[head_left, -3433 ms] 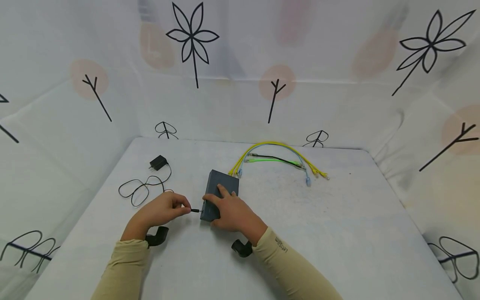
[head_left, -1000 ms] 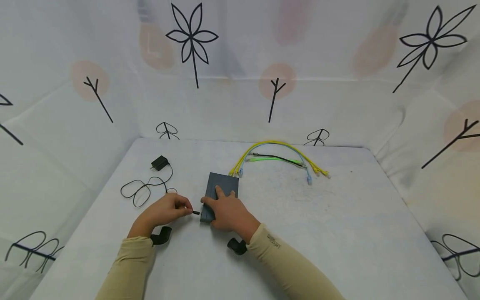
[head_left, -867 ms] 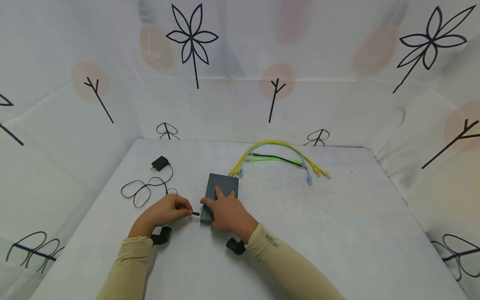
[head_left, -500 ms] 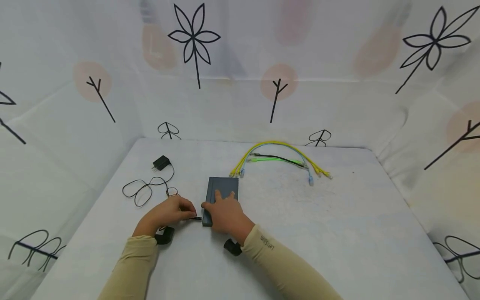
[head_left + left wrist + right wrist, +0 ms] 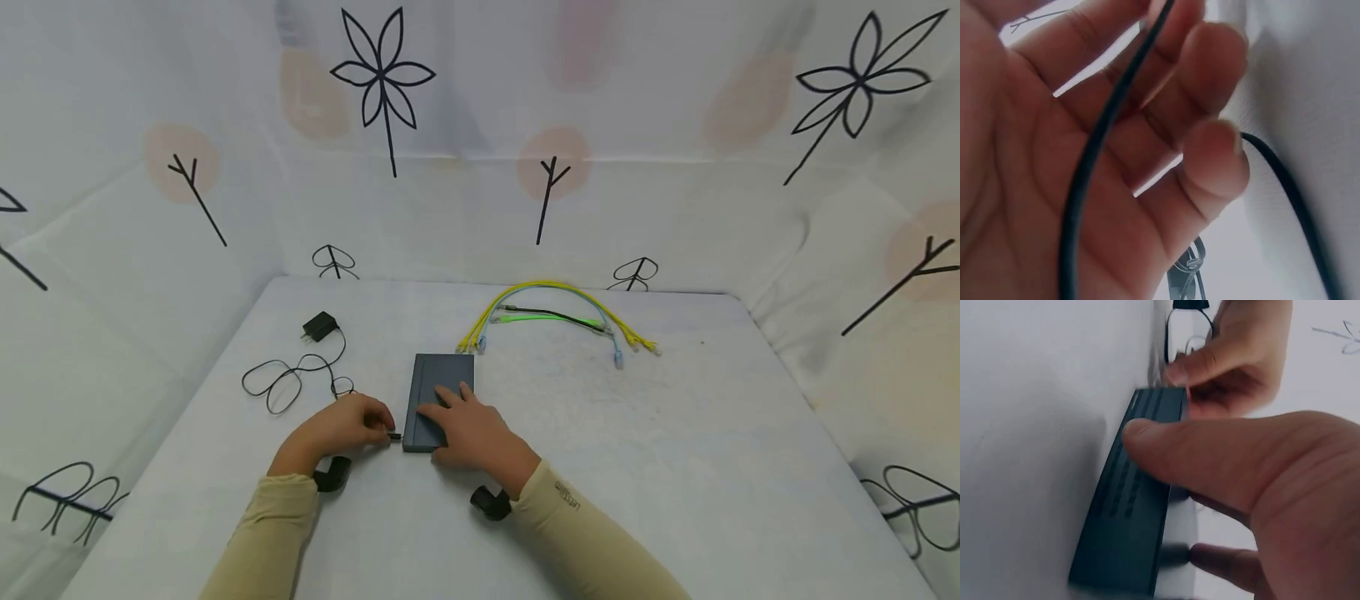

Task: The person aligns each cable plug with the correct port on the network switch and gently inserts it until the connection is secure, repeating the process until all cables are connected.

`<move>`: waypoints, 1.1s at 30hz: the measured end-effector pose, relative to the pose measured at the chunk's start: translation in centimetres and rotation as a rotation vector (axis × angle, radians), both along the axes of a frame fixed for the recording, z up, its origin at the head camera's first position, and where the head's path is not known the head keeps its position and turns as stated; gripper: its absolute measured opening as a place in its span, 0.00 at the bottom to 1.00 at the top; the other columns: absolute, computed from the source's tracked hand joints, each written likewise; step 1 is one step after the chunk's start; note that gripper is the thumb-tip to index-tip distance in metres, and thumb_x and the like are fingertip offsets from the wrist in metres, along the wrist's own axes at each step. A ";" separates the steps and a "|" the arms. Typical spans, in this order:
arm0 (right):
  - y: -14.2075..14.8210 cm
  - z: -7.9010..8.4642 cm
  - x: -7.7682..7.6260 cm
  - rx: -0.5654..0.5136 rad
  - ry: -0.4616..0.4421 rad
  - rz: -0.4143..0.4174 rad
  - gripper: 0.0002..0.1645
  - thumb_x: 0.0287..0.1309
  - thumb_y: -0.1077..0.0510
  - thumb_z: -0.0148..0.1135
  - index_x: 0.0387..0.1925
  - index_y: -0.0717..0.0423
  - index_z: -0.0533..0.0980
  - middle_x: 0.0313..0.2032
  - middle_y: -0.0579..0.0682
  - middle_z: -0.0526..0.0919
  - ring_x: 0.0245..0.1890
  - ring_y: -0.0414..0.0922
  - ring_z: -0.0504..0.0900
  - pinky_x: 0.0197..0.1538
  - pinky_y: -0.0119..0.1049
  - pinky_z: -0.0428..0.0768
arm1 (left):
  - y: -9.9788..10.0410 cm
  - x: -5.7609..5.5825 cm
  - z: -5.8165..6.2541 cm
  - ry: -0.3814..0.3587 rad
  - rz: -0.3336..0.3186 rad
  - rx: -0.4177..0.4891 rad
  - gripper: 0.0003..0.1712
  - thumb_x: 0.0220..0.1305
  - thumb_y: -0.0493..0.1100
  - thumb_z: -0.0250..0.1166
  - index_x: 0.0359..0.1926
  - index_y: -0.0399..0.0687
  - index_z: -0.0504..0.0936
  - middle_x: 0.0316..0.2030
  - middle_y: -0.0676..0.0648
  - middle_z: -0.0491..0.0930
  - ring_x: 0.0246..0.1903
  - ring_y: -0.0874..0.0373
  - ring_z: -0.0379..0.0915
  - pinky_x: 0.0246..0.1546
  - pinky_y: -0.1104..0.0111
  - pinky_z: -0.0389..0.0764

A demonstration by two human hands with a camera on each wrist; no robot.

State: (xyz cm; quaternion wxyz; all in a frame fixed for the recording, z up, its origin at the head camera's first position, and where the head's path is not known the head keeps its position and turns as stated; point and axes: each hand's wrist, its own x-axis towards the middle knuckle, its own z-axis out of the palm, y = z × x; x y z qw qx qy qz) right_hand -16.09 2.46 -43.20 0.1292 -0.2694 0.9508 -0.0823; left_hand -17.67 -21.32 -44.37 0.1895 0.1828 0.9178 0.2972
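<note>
A flat, dark grey rectangular box (image 5: 431,375) with a slotted narrow side is set on the white-covered table (image 5: 750,433), between the two hands. Its top is covered in part by the extended, spread fingers of the right hand (image 5: 480,429), and its slotted near side is pressed by that hand's thumb. A slim black plug (image 5: 394,436) is pinched between the left hand's (image 5: 341,425) thumb and fingertips at the box's left edge; whether it is seated there cannot be told. Beyond the left hand, a thin black cord (image 5: 296,370) is laid in loose loops, joined to a black block-shaped power adapter (image 5: 320,326) with prongs. Behind the box and to its right, yellow cables (image 5: 551,284) and a light blue cable (image 5: 618,360) are arched over a short green cable (image 5: 536,317) and a short black cable (image 5: 555,315). The table is enclosed by white cloth (image 5: 465,217) printed with plant drawings.
</note>
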 end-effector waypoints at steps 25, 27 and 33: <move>2.9 -2.4 0.4 -0.302 -0.098 -0.011 0.39 0.62 0.38 0.60 0.72 0.34 0.60 0.77 0.55 0.44 0.74 0.67 0.48 0.65 0.59 0.67 | 0.1 0.1 -0.3 -0.024 -0.007 -0.023 0.02 0.58 0.44 0.70 0.33 0.58 0.86 0.33 0.58 0.82 0.34 0.61 0.73 0.35 0.66 0.75; 2.8 -2.4 0.4 -0.299 -0.096 -0.014 0.39 0.62 0.38 0.60 0.72 0.33 0.60 0.77 0.55 0.44 0.74 0.67 0.48 0.65 0.59 0.68 | 0.0 0.2 -0.4 -0.024 -0.014 -0.015 0.02 0.58 0.44 0.69 0.33 0.58 0.86 0.33 0.58 0.82 0.34 0.61 0.73 0.36 0.65 0.75; 2.7 -2.1 0.5 -0.290 -0.104 -0.025 0.39 0.61 0.38 0.61 0.72 0.33 0.61 0.77 0.54 0.44 0.74 0.66 0.48 0.65 0.58 0.67 | 0.1 0.2 -0.3 -0.018 -0.032 -0.016 0.02 0.59 0.43 0.69 0.33 0.57 0.86 0.33 0.57 0.82 0.34 0.61 0.73 0.36 0.65 0.75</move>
